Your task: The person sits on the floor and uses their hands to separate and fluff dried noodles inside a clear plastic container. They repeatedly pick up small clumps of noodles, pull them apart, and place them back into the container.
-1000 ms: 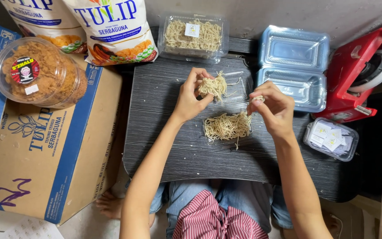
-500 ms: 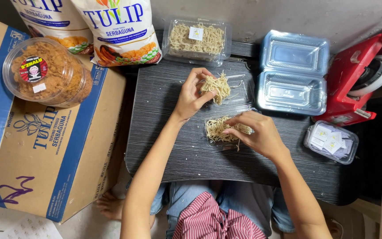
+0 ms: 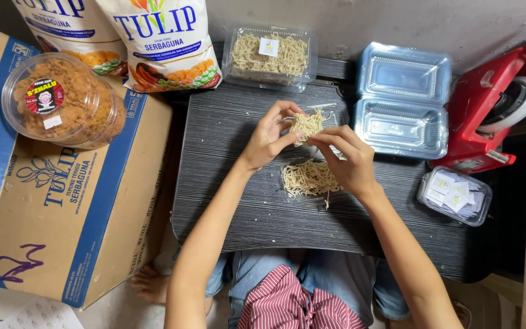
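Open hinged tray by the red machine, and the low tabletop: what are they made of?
Hinged tray: looks like thin clear plastic, glossy, with ribbed walls and the dark top showing through. Tabletop: probably laminate or printed board, matte dark grey with fine streaks; real wood can't be ruled out.

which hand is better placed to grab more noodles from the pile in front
Probably right: the right hand sits just above the noodle pile, while the left hand holds a noodle clump farther up.

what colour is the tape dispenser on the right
Red, with a white wheel; the tape dispenser shows best in the head view.
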